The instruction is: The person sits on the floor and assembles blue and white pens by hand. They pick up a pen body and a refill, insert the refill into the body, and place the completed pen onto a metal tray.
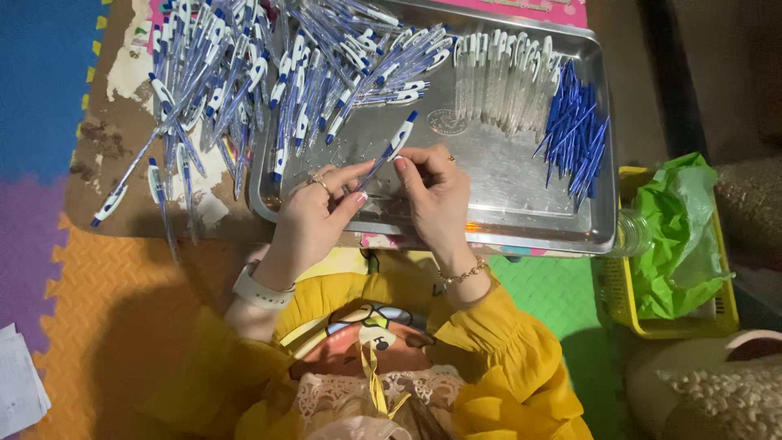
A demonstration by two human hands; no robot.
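My left hand (314, 213) and my right hand (436, 195) meet over the near edge of a metal tray (497, 183). Both pinch one blue and white pen (389, 151), which slants up to the right between the fingertips. A big heap of finished blue and white pens (269, 73) spills from the tray's far left onto the floor. Clear pen barrels (501, 77) lie in a row at the tray's far side. Blue refills (574, 134) are piled at its right end.
A yellow basket (619, 297) lined with a green plastic bag (676, 236) stands right of the tray, with a clear bottle (631, 234) beside it. Coloured foam floor mats (114, 285) lie all around. White paper (18, 383) sits at the lower left.
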